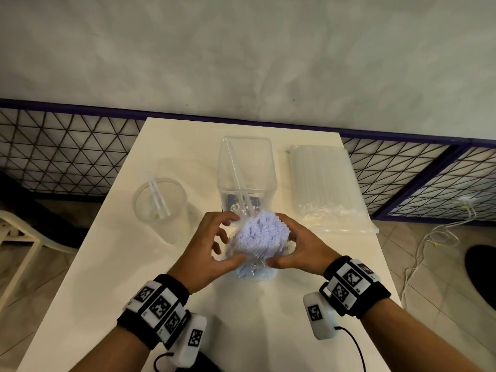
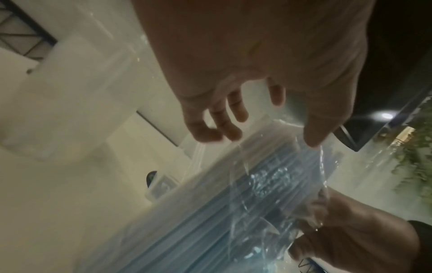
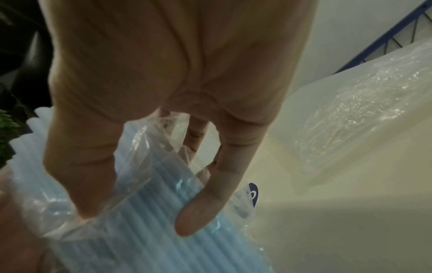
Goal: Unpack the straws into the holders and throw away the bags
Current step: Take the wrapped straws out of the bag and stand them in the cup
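A clear bag of pale blue straws (image 1: 259, 237) stands on end on the white table (image 1: 214, 318), its open top showing the straw ends. My left hand (image 1: 225, 238) curls round its left side, thumb on the near face. My right hand (image 1: 288, 240) grips the right side. In the left wrist view my left hand (image 2: 264, 136) has its thumb on the loose plastic of the bag (image 2: 233, 212). The right wrist view shows my right hand (image 3: 138, 212) wrapped round the bag (image 3: 145, 230). Behind stand a round clear holder (image 1: 161, 208) and a square clear holder (image 1: 247, 170), each with a few straws.
A sealed bag of clear straws (image 1: 326, 186) lies flat at the table's right side, also in the right wrist view as the clear-straw bag (image 3: 350, 120). A wire fence (image 1: 61, 151) runs behind the table. Cables (image 1: 429, 237) trail on the floor at the right.
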Tool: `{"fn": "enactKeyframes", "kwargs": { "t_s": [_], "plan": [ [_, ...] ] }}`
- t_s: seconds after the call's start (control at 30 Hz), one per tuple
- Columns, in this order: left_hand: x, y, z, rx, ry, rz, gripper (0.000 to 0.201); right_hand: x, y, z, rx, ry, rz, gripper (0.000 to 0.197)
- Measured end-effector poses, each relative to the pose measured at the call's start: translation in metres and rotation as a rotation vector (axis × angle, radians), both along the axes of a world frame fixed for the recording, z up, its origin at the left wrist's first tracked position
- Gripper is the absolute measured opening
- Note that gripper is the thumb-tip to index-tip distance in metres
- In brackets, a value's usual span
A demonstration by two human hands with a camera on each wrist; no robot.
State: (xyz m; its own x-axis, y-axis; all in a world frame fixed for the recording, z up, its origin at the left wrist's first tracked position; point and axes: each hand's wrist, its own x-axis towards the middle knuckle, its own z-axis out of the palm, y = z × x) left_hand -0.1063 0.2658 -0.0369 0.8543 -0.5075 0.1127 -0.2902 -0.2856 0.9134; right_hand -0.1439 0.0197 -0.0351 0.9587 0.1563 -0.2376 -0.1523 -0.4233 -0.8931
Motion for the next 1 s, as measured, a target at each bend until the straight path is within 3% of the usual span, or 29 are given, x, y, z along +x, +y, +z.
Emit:
{"fn": "enactKeyframes", "kwargs": {
  "t_s": [0.1, 0.3, 0.87, 1.0],
  "plan": [
    [0.0, 0.005, 0.006, -0.026, -0.025, -0.053, 0.036, 0.0, -0.001, 0.0, -0.022, 0.006, 0.013, 0.088],
    [0.01, 0.01, 0.016, 0.058, -0.135, -0.188, 0.015, 0.002, -0.003, 0.002, -0.047, 0.032, 0.038, 0.088],
    [0.017, -0.001, 0.038, 0.356, -0.445, -0.366, 0.021, 0.008, -0.005, 0.004, -0.107, 0.049, 0.081, 0.091],
    [0.014, -0.001, 0.038, 0.352, -0.465, -0.351, 0.023, 0.009, -0.006, 0.004, -0.115, 0.065, 0.083, 0.092]
  ]
}}
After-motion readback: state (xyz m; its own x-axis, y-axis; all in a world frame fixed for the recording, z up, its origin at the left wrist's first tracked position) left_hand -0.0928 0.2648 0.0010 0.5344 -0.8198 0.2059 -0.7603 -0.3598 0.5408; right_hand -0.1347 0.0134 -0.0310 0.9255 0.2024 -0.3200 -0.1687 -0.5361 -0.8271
